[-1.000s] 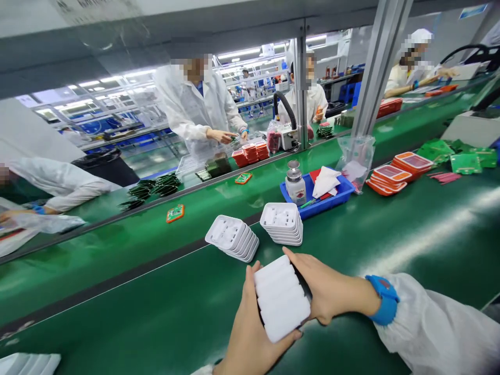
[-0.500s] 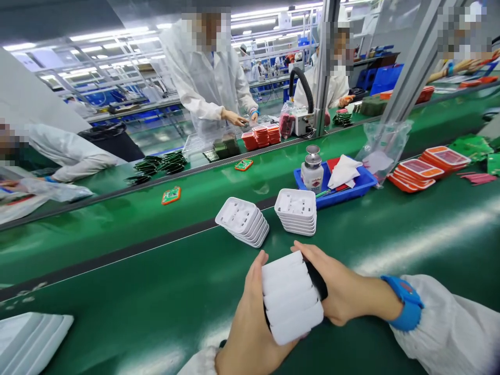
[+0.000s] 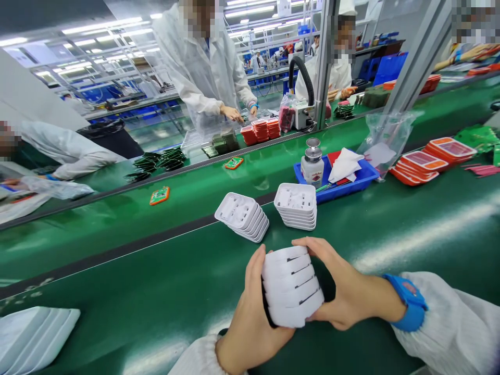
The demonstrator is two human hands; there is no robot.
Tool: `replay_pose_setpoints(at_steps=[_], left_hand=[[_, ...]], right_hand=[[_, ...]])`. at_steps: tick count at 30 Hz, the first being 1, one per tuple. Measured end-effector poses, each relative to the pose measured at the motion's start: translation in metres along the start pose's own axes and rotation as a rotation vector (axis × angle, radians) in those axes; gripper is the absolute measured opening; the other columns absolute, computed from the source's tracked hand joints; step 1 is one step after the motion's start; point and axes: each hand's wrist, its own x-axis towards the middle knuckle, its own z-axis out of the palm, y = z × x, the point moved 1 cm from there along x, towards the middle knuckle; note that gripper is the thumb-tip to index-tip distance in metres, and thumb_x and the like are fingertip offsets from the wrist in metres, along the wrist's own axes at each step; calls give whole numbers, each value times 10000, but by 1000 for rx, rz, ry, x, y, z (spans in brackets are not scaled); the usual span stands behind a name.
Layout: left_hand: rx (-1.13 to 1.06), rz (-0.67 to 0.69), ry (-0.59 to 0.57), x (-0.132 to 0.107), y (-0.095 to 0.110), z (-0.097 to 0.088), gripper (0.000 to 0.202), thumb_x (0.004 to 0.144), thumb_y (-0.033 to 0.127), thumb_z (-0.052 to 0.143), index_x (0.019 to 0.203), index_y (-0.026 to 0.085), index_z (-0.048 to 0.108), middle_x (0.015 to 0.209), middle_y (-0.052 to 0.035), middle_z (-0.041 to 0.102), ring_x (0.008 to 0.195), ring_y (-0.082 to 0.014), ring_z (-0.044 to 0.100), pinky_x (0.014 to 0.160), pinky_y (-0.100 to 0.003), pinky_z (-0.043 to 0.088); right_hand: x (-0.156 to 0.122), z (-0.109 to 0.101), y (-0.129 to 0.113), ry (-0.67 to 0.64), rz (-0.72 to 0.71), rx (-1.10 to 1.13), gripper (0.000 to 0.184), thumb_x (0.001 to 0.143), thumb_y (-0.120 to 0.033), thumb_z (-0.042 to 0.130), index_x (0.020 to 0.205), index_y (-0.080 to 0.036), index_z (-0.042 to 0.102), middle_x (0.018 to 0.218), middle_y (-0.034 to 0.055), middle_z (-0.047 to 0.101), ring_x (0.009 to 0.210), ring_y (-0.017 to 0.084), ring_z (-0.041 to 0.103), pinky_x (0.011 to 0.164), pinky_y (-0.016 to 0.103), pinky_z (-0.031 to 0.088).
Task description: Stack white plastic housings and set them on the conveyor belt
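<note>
Both my hands grip one stack of white plastic shells just above the green belt. My left hand clasps its left side and underside. On the right side my right hand, with a blue wristband, covers the stack, fingers curled over the top end. The shells are fanned slightly, with dark gaps between them. Two more stacks of white shells rest on the belt beyond my hands: a leaning one and an upright one.
A blue tray holds a pump bottle and white cloth. Orange-red lids lie stacked at right, white trays at the lower left. Small circuit boards ride the far belt. Several people in white coats work across the line.
The stack in my hands has fanned open, showing dark gaps. My right fingers have curled further over its top. The view has tilted slightly; the small boards on the far belt have drifted left.
</note>
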Motion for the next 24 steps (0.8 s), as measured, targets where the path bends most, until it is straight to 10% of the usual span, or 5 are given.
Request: replay_pose_setpoints(at_steps=[10,16,24], left_hand=[[-178,-116,-87,2,-3,8,1199,647,346,813,1472,278,-54,1511,-168,208,1352,-375,305,1052,-562,369],[-217,-19,-125,-2,6,2,1082,762,300,693,1462,293,-133,1563,-106,-14,1418,-322,149,1116,-522,288],[-171,-102,-31,-5,0,-5,1147,660,395,795,1459,350,-26,1508,-99,210,1366,-328,287,1090,-563,302]], right_hand=[[-1,7,3,-243,35,-156,1556,467,-245,983,1455,-229,-220,1501,185,-118,1374,376,67,1095,440,309],[-1,14,13,-285,44,-221,1611,407,-206,979,1432,-234,-264,1476,207,157,1345,383,186,1104,571,191],[3,9,9,-86,-85,-4,1252,490,-51,750,1501,-191,25,1398,158,249,1262,339,327,1036,427,365]])
